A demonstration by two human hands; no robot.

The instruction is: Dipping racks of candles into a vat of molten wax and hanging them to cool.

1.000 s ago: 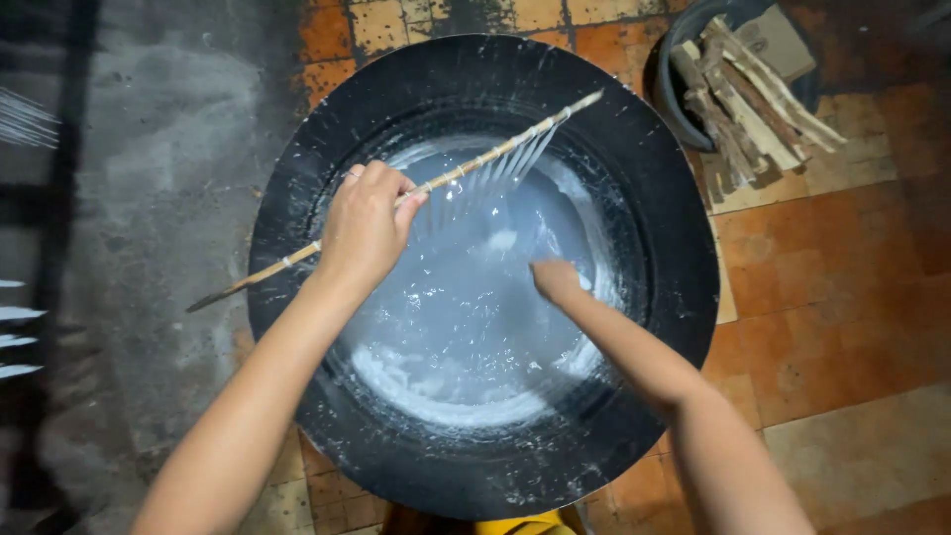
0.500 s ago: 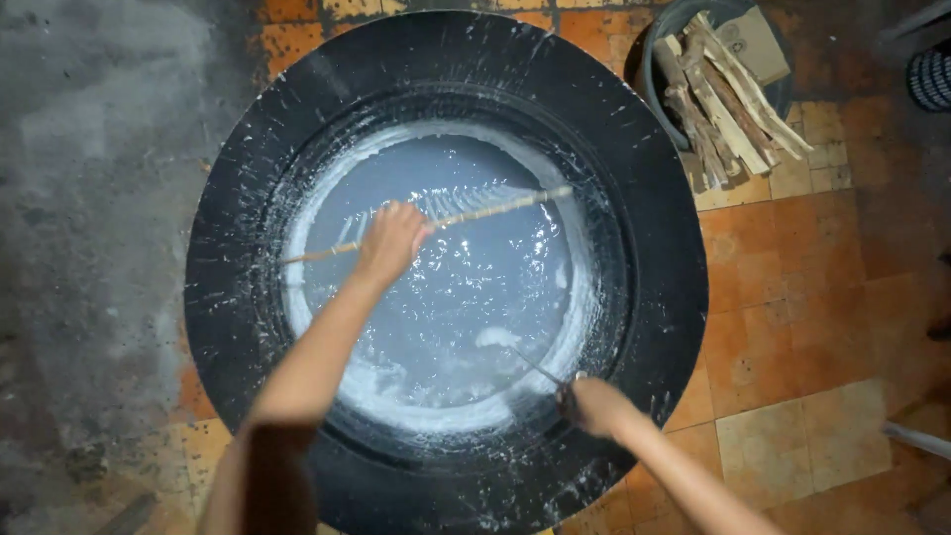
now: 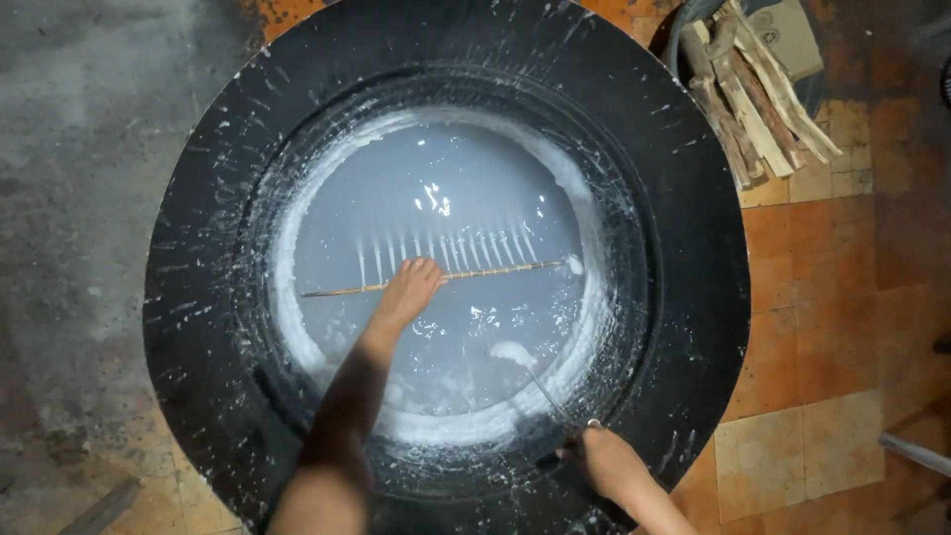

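Left hand [image 3: 411,287] reaches out from the bottom of the view over the middle of the vat, forearm stretched long and nearly straight, wrist slightly bent. Its fingers are curled closed round a thin bamboo rod [image 3: 436,278] that lies almost level across the liquid, gripped near the rod's middle. A row of pale thin tines [image 3: 446,250] sticks out from the rod on the far side, evenly spaced like a comb, lower parts dipped in the liquid.

Right hand [image 3: 602,458] sits low at the near right of the rim, arm coming in from the bottom edge. Fingers are pinched shut on the end of a thin metal-looking stick [image 3: 543,388] that slants up-left into the liquid toward a small white clump [image 3: 512,353]. Exact finger placement is blurred.

Milky white liquid [image 3: 436,188] fills the centre, glossy with bright glints, ringed by a crusty white foam band along the inner wall. Round black vat [image 3: 684,248] is wide and flat-rimmed, matte, flecked all over with white splashes. Top right, a dark bucket [image 3: 684,20] holds split firewood [image 3: 758,89], rough and pale. Floor is worn orange tile [image 3: 842,297] at right, grey concrete [image 3: 79,178] at left.
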